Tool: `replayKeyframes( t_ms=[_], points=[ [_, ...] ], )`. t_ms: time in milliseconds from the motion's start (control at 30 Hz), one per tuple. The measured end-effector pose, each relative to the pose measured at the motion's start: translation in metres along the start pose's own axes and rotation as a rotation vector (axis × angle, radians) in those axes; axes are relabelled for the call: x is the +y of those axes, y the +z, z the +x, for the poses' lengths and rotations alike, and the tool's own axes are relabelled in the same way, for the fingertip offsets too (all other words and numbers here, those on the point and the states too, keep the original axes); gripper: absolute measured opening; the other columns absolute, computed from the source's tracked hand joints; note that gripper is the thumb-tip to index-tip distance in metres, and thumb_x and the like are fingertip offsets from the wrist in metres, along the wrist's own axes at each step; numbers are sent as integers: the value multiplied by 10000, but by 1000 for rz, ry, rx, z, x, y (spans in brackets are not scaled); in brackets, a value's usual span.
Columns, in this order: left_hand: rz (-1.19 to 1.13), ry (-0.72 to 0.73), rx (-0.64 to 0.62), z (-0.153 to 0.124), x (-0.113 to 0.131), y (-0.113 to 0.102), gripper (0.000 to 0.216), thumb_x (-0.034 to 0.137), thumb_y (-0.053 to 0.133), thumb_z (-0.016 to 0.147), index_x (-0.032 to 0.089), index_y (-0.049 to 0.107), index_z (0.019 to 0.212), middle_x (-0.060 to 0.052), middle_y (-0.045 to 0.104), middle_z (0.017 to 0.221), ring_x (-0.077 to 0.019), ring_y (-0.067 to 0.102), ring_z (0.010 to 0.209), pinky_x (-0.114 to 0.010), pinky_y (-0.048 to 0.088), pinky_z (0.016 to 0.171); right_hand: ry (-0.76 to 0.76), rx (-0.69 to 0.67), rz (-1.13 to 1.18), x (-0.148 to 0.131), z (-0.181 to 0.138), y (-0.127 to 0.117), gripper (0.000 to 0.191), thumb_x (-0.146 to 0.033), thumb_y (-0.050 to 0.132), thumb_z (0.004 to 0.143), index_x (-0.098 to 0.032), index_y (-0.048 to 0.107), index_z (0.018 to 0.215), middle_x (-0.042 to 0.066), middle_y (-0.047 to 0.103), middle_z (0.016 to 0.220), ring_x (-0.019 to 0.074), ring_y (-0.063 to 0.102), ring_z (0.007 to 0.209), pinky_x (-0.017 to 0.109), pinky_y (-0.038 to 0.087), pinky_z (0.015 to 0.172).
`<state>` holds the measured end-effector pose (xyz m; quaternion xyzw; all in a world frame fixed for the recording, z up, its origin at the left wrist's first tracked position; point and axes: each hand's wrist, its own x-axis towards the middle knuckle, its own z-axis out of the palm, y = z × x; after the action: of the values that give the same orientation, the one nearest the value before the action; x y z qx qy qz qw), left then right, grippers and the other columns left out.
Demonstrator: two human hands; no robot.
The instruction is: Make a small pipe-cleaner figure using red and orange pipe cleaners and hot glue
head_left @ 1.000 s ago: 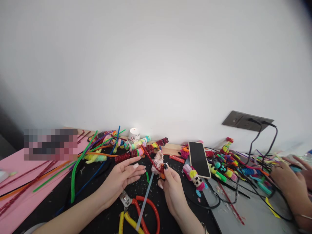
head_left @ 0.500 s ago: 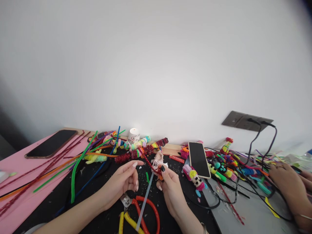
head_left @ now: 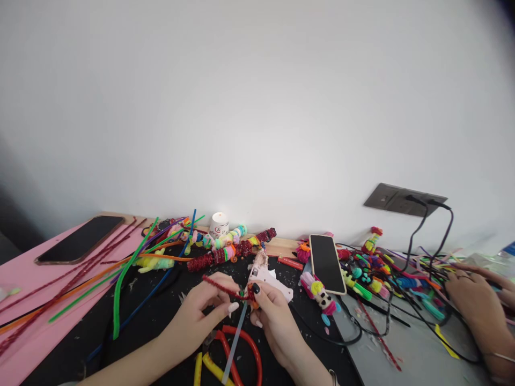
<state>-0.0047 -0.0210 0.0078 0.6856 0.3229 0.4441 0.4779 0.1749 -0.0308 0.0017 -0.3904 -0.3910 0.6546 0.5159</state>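
Although the white wall [head_left: 257,96] fills most of the view, your work sits low on the black mat [head_left: 153,305], with a pink sheet [head_left: 24,268] far left of your grip. Your forearms are cut off by the lower edge. Your left hand [head_left: 199,316] and right hand [head_left: 271,316] are both closed on one red glitter pipe cleaner [head_left: 217,283]. Another person's hand [head_left: 477,305] is far right of the grip, cut by the frame. Just below the grip lie red scissors [head_left: 251,338], partly hidden by your hands; just behind it, a white glue gun [head_left: 277,283]. The pipe cleaner's free end goes up-left from your fingers. What the right fingertips pinch is hard to make out.
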Motion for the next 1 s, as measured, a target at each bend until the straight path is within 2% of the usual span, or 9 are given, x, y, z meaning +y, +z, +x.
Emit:
replayKeyframes(
  t_ms=[133,300,500,600,733,833,900,1000],
  points=[
    [170,162,-14,1,9,-2,190,189,515,896,203,657,771,-17,625,793,-150,613,759,-244,475,714,52,-8,30,0,-3,0,368,-497,730,727,-145,622,719,-49,405,604,55,256,498,171,161,403],
    [194,263,-116,-3,13,1,183,132,551,875,231,704,895,-31,711,840,-155,660,782,-224,502,733,79,-27,30,-4,-5,0,390,-517,718,733,-141,614,718,-77,356,513,41,222,450,178,129,402],
    [142,413,-211,-7,5,10,248,95,581,850,237,712,1005,-80,741,877,-177,684,797,-229,514,727,56,-13,-18,1,-2,-1,422,-545,728,706,-134,631,711,-89,346,479,29,204,414,183,122,387],
    [155,429,-253,-6,4,9,258,91,594,842,237,711,1019,-81,743,883,-167,684,786,-217,509,726,40,-32,-57,3,-1,-2,415,-536,732,705,-134,630,688,-86,355,484,27,207,402,181,130,366],
    [216,336,-330,-6,13,7,283,83,522,868,225,703,1032,-81,743,932,-170,679,859,-226,498,797,8,-34,-98,5,1,-5,390,-517,715,730,-138,632,695,-71,406,529,26,274,381,179,163,339],
    [243,203,-281,-7,20,5,271,124,491,875,228,708,1001,-65,744,931,-179,676,881,-245,487,831,-5,6,-118,5,3,-8,384,-517,714,727,-140,638,724,-71,430,518,24,295,356,175,187,332],
    [195,105,-229,-6,20,4,248,197,473,895,228,712,953,-55,745,874,-181,681,818,-254,494,793,-9,37,-123,3,4,-10,384,-511,724,713,-136,653,747,-71,439,505,25,293,355,172,194,331],
    [-6,-87,-184,-1,13,1,245,328,464,912,211,666,984,-51,734,799,-180,683,702,-254,513,673,-26,66,-115,0,5,-10,367,-485,739,700,-129,681,767,-62,447,527,28,304,387,167,209,343]
  ],
)
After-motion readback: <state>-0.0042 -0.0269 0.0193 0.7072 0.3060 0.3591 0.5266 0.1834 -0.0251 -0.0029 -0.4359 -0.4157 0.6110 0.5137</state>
